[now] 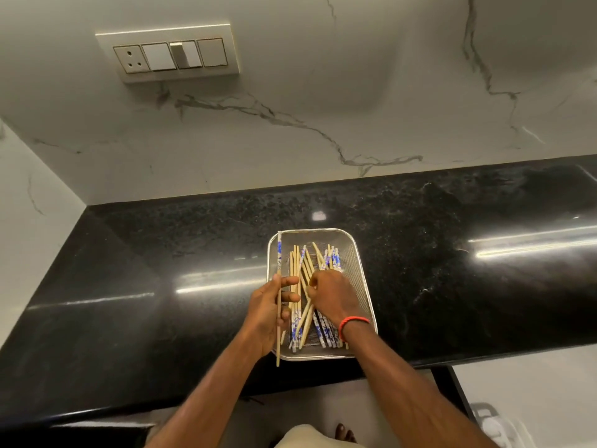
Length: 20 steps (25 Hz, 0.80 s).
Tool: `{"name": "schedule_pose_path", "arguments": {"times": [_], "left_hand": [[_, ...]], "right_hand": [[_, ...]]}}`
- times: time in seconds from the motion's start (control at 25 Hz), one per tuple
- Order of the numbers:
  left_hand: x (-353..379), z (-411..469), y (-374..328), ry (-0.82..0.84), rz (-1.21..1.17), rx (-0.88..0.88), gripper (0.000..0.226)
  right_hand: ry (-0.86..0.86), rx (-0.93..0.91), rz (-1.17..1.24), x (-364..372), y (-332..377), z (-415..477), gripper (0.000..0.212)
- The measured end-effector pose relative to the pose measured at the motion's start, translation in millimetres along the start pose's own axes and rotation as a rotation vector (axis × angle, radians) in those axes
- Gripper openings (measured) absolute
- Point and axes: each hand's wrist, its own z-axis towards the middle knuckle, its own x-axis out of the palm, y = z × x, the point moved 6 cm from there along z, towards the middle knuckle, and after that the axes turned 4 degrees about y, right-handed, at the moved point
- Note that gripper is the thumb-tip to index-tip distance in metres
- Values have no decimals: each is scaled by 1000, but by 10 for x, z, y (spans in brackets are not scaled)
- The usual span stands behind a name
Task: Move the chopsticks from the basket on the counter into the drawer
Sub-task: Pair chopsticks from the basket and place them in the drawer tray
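Observation:
A shallow metal mesh basket (355,253) stands on the black counter near its front edge. Several wooden chopsticks (298,263) with blue-and-white patterned ends lie jumbled inside it. My left hand (269,313) holds one chopstick (279,253) upright along the basket's left rim, its patterned end pointing away from me. My right hand (332,294), with a red band on the wrist, reaches into the pile with fingers curled onto the chopsticks; what they grip is hidden under the hand. No drawer is in view.
The glossy black counter (161,270) runs left and right, with a marble wall behind and a wall corner at the left. A switch panel (169,54) sits on the wall. Below the counter edge are a pale floor and my foot (344,433).

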Motion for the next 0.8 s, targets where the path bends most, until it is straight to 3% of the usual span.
{"name": "schedule_pose_path", "arguments": {"times": [0.12,0.32,0.4,0.52,0.68,0.8], "left_hand": [[-44,-10,-48,-22,-20,39,38],[7,64,8,-30,-67,-19,33],[71,62,31,14,-95,-39,31],[102,51,80,45,-173,-72,33],[-21,46,102,-21,-266,-89,31],[-153,18,83,-74,-305,-91,29]], "right_hand": [[-33,35,72,-66,-98,-18,5],[-80,7,603,-394,72,-126,29],[-7,-18,692,-387,218,-185,34],[95,-87,548,-246,382,-277,23],[-69,-133,379,-291,344,-266,19],[-53,-85,147,-280,212,-192,24]]}}
